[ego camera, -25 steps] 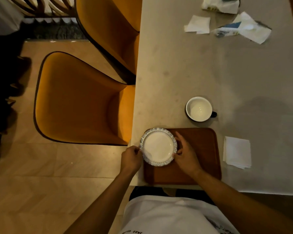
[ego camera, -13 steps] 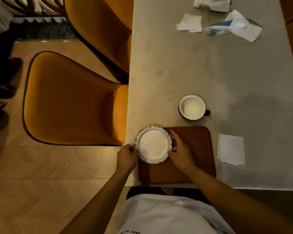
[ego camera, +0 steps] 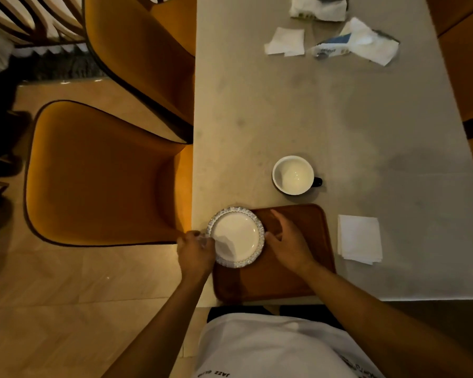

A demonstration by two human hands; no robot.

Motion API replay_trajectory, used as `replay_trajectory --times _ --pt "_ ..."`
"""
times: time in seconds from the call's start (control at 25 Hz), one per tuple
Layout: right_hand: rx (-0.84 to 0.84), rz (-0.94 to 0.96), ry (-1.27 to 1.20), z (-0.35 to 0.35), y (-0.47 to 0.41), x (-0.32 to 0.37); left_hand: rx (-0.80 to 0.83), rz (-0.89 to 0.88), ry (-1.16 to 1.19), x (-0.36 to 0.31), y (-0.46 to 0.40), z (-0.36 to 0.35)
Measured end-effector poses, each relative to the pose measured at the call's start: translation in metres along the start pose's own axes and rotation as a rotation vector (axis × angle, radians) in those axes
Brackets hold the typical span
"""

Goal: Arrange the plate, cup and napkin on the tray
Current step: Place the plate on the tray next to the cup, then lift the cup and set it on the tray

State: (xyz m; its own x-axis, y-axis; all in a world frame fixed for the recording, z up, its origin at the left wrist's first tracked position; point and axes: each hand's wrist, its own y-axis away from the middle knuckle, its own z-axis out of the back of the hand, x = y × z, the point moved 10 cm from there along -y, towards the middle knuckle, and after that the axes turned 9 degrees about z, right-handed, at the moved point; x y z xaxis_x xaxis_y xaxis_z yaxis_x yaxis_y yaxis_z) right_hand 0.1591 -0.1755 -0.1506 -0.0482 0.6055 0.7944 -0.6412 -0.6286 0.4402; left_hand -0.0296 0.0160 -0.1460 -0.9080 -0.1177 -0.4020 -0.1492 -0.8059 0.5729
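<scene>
A white plate (ego camera: 235, 236) with a patterned rim sits on the left end of the brown tray (ego camera: 306, 222), overhanging its left edge. My left hand (ego camera: 195, 252) grips the plate's left rim. My right hand (ego camera: 288, 242) rests over the tray just right of the plate, fingers spread, thumb close to the rim. A white cup (ego camera: 294, 175) with a dark handle stands on the table just beyond the tray. A folded white napkin (ego camera: 359, 238) lies flat on the table to the right of the tray.
The tray lies at the near left corner of the grey table (ego camera: 325, 118). Crumpled tissues (ego camera: 286, 42) and an open tissue pack (ego camera: 358, 45) lie at the far end. Two orange chairs (ego camera: 101, 181) stand along the table's left side.
The plate has stayed on the tray's left end. My right hand has loosened from the plate's right rim and spread its fingers; my left hand keeps its grip.
</scene>
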Motion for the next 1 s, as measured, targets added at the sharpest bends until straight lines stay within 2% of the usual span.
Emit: replay_trajectory --times 0.08,0.12,0.2,0.28,0.36,0.44,0.52,0.6,0.76,1.0 --pt "-0.157 0.07 0.108 0.04 0.0 0.01 -0.154 -0.191 -0.16 -0.038 0.012 0.006" --pt "-0.245 0.107 0.145 0.062 -0.001 0.016 -0.163 -0.281 -0.16 -0.063 0.019 0.003" --pt "-0.397 0.132 0.145 0.102 -0.004 0.02 -0.05 -0.37 -0.049 -0.112 0.027 -0.015" --pt "-0.466 0.098 0.085 0.13 -0.017 0.015 0.046 -0.355 0.065 -0.154 0.03 -0.033" --pt "-0.406 0.012 0.047 0.14 -0.039 0.006 0.061 -0.328 0.086 -0.186 0.029 -0.047" --pt "-0.281 -0.03 0.026 0.139 -0.061 0.0 0.142 -0.27 0.082 -0.201 0.02 -0.071" --pt "-0.177 -0.016 -0.015 0.134 -0.075 0.0 0.236 -0.202 0.111 -0.207 0.014 -0.092" --pt "-0.121 0.026 -0.057 0.13 -0.078 0.006 0.246 -0.189 0.161 -0.209 0.008 -0.102" --pt "-0.148 0.085 -0.061 0.136 -0.075 0.013 0.157 -0.169 0.244 -0.192 -0.013 -0.113" --pt "-0.135 0.121 -0.082 0.145 -0.058 0.005 0.174 -0.16 0.301 -0.185 0.018 -0.108"
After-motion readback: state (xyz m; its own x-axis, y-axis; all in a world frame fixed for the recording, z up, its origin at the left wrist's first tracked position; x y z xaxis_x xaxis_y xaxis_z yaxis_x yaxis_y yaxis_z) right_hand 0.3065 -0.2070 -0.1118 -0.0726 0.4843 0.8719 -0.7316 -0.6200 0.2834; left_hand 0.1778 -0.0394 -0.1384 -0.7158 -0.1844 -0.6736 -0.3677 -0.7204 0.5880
